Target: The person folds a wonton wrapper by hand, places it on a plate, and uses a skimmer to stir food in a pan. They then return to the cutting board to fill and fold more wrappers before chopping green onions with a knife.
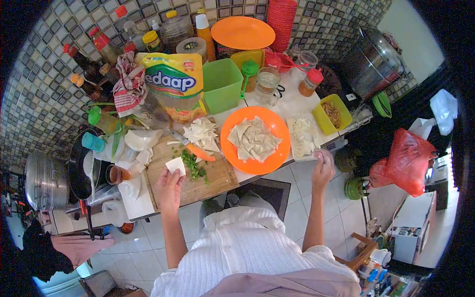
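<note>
My left hand [169, 189] pinches a square dumpling wrapper [175, 167] over the front of the wooden cutting board [215, 178]. Chopped green onion [192, 166] lies on the board beside it, with an orange-handled knife [190, 147] and a pile of loose wrappers [201, 132] behind. Close to the front corner of a clear tray of pale filling [303, 133], my right hand [323, 169] has its fingertips drawn together; what they hold, if anything, is too small to tell. Between the hands, folded dumplings [254, 139] are heaped on an orange plate [281, 156].
Behind the board stand a yellow Sedaap pouch [173, 91] and a green tub [222, 86]. A yellow-green container [336, 115] of brown bits sits at the right. At the left are a dark wok [79, 173] and a brown cup [118, 174]. A red bag [410, 161] hangs at far right.
</note>
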The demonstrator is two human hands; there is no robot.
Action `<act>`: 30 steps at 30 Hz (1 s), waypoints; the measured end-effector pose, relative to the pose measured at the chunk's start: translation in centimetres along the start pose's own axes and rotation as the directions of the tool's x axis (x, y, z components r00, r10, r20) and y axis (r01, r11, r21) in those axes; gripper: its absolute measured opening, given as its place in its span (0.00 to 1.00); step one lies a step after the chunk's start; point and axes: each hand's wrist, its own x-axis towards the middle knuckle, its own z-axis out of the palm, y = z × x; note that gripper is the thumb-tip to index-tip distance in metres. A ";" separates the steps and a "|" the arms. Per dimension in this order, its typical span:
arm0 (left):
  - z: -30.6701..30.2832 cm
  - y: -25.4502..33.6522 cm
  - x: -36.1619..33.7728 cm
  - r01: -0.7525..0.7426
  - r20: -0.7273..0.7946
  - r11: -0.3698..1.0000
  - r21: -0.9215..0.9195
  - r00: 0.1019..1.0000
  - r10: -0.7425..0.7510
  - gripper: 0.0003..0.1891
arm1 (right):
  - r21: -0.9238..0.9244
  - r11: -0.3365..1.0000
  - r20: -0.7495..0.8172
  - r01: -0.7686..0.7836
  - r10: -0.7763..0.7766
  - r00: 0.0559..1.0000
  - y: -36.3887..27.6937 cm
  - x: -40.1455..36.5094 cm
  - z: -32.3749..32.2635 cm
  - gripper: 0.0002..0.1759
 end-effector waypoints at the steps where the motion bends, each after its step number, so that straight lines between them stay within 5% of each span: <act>1: 0.1 -0.1 -0.1 0.012 -0.011 1.000 0.005 1.000 -0.012 0.16 | -0.023 0.998 -0.037 0.054 -0.055 0.998 0.0 0.2 0.0 0.11; 3: 0.5 -0.1 -0.5 0.009 -0.001 1.000 0.009 1.000 -0.009 0.16 | -0.049 0.993 -0.071 0.110 -0.113 0.991 0.3 0.2 0.0 0.11; 5: 0.9 0.0 -0.9 0.004 0.007 1.000 0.014 1.000 -0.005 0.16 | -0.021 0.998 -0.054 -0.061 0.060 0.997 1.7 0.0 0.3 0.11; 8: 1.2 0.1 -1.3 0.027 0.029 1.000 -0.015 0.999 -0.027 0.16 | -0.004 0.995 -0.002 -0.098 0.098 0.995 2.7 -0.4 0.6 0.12; 11: 1.1 -0.1 -1.3 0.016 0.053 1.000 -0.011 0.998 -0.016 0.15 | -0.010 1.000 0.012 0.004 -0.004 1.000 3.3 -0.7 0.4 0.12; 15: 0.9 -0.5 -1.4 0.018 0.057 1.000 -0.010 0.998 -0.018 0.15 | 0.053 0.997 0.022 -0.049 0.048 0.999 2.2 -1.0 0.0 0.12; 30: 1.9 -0.8 -1.3 0.053 0.069 0.998 0.023 0.996 -0.054 0.13 | 0.368 0.820 0.028 -0.439 0.462 0.887 2.1 -1.3 1.1 0.17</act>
